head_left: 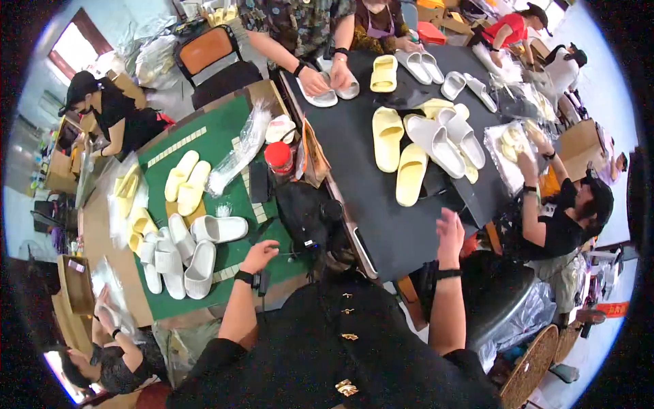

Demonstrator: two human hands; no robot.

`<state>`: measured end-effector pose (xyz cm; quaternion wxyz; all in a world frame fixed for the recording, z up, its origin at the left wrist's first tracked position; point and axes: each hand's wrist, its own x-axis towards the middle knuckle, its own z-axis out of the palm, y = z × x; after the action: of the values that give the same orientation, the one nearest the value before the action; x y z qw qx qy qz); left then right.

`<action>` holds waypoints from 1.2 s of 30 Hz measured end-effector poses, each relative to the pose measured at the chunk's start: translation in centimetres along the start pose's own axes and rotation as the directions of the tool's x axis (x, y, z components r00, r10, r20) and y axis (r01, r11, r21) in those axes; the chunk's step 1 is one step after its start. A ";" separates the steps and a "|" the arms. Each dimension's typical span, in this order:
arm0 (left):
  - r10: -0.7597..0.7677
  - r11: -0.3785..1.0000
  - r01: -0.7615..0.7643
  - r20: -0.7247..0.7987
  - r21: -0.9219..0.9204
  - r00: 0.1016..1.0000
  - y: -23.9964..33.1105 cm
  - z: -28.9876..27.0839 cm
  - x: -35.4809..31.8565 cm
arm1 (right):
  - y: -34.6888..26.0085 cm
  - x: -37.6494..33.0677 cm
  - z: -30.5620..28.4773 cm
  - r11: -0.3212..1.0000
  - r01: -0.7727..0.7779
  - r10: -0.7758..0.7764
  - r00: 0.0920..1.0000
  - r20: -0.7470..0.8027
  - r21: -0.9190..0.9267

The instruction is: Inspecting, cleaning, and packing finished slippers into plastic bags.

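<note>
My left hand is over the near right part of the green mat, fingers loosely bent and apart, holding nothing. My right hand is raised near the front edge of the dark table, fingers extended and empty. Left of my left hand lie several white slides, with a pair of yellow slides behind them. Beyond my right hand, a yellow slide lies beside a loose group of yellow slides and pale grey slides.
Between the tables are a red-lidded jar, a black bag and a dark phone. Clear plastic bags lie on the green mat. Opposite, a person's hands hold grey slides; at right another handles a bagged yellow pair.
</note>
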<state>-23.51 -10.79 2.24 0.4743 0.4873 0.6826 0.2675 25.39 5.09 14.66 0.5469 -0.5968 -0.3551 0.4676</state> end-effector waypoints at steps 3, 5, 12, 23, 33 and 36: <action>0.003 0.991 0.013 -0.121 0.130 0.993 0.4 -0.7 -1.8 | -1.7 6.5 4.3 0.992 -0.026 0.006 0.987 0.161 0.122; -0.065 0.989 0.087 -0.173 0.121 0.983 2.0 -0.8 -3.7 | -1.9 11.0 6.9 0.991 -0.037 0.009 0.978 0.209 0.132; -0.141 0.983 0.173 -0.331 0.068 0.933 2.8 1.9 -10.8 | 3.5 23.8 11.1 0.996 0.011 -0.037 0.954 0.297 0.087; -0.180 0.980 0.199 -0.340 0.023 0.923 6.2 5.2 -12.3 | 1.7 25.1 7.1 0.963 -0.060 -0.046 0.925 0.378 0.262; 0.062 0.996 -0.048 -0.195 0.073 0.979 12.2 5.2 -5.8 | 0.0 20.4 8.5 0.954 -0.222 0.101 0.871 0.481 0.202; 0.082 0.994 -0.067 -0.192 0.084 0.978 13.1 5.5 -6.9 | 2.1 21.4 8.3 0.986 0.167 -0.153 0.821 0.550 0.026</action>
<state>-12.66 -12.64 13.47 0.3759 0.5017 0.7169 0.3050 24.04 27.45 9.29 0.4519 -0.4118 -0.5514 0.5676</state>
